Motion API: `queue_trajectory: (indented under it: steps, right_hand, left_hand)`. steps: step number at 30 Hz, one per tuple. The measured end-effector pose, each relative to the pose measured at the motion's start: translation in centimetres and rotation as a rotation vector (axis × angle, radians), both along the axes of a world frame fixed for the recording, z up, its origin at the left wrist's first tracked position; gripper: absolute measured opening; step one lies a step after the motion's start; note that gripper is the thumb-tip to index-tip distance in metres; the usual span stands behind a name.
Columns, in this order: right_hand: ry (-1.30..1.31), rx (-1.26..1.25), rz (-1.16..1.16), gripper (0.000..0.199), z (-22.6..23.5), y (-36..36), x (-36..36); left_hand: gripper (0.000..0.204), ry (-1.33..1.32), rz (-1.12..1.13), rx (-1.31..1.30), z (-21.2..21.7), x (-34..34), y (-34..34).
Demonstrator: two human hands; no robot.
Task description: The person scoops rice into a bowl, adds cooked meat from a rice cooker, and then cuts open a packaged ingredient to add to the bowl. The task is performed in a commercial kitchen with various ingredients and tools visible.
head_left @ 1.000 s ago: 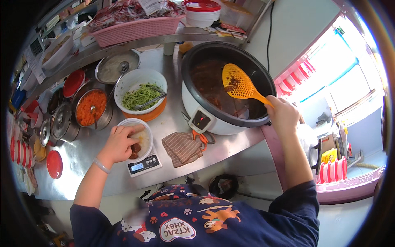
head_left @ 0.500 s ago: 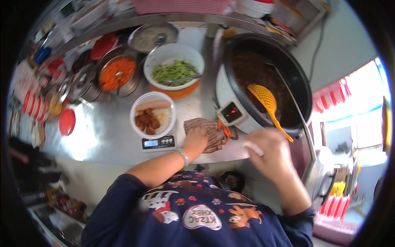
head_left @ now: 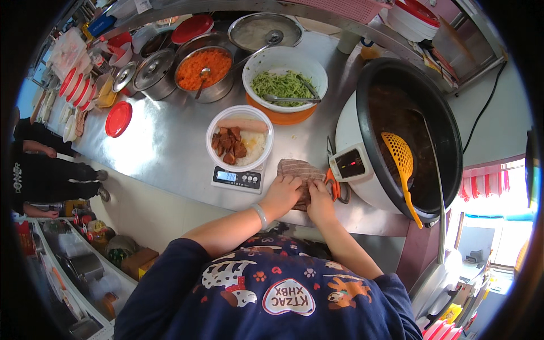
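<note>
A folded brown striped cloth (head_left: 298, 170) lies near the counter's front edge, under both my hands. My left hand (head_left: 281, 198) has its fingers curled over the cloth's left part. My right hand (head_left: 321, 205) presses its bunched fingers onto the right part. Orange-handled scissors (head_left: 335, 185) lie against the cloth's right side, partly covered. Just left of the cloth, a round white bowl (head_left: 266, 161) rests on a digital kitchen scale (head_left: 250, 179). Rice, browned meat chunks (head_left: 229, 146) and a pink sausage (head_left: 241, 124) are inside it.
Right of my hands stands a large cooker (head_left: 348, 136) of dark broth, with a yellow slotted ladle (head_left: 401, 161) across its rim. Behind the bowl are shredded cucumber (head_left: 283, 85), shredded carrot (head_left: 201, 68) and lidded pots (head_left: 154, 71). A red lid (head_left: 118, 119) lies left; another person (head_left: 54, 170) stands beyond.
My right hand has come left and down from beside the cooker onto the cloth; the small white thing at its fingers no longer shows. My left hand stays on the cloth. The view has shifted.
</note>
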State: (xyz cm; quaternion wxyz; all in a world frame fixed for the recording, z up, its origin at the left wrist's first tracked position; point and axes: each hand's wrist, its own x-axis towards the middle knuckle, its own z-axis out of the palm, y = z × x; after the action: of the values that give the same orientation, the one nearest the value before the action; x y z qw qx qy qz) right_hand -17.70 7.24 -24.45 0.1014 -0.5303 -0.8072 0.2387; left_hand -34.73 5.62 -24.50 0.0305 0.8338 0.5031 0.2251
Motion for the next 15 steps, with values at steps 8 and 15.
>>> queue_trajectory:
  steps: [8, 15]
  right_hand:
    - [0.023, -0.012, -0.041, 0.031, -0.8, -0.2, -0.4]
    - [0.256, -0.062, -0.184, 0.031, 1.7, -1.3, -1.1]
  left_hand:
    - [0.007, 0.027, -0.039, -0.011, 1.2, -0.9, 0.2]
    - [0.014, -0.221, -0.100, -0.088, 6.6, -5.7, -3.5]
